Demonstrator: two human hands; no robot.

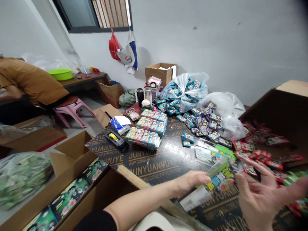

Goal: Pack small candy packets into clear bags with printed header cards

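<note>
My left hand (192, 181) grips a clear printed plastic bag (220, 181) with colourful lettering and a white barcode panel. The bag lies tilted above the front of the dark table (144, 163). To its right, my right hand (260, 189) has its fingers spread, with the thumb and index finger close to the bag's upper edge. Whether they touch it I cannot tell. Behind the bag lie more flat printed bags (209, 152). Small red packets (262, 155) are piled beyond my right hand, and purple packets (208, 123) and blue packets (189, 138) lie farther back.
Stacked wrapped packs (146, 130) stand mid-table beside a tape dispenser (116, 141). A large plastic bag (186, 91) spills blue packets at the back. An open carton (276, 109) leans at right; another carton (101, 179) holds printed boxes at left. A person (31, 80) sits far left.
</note>
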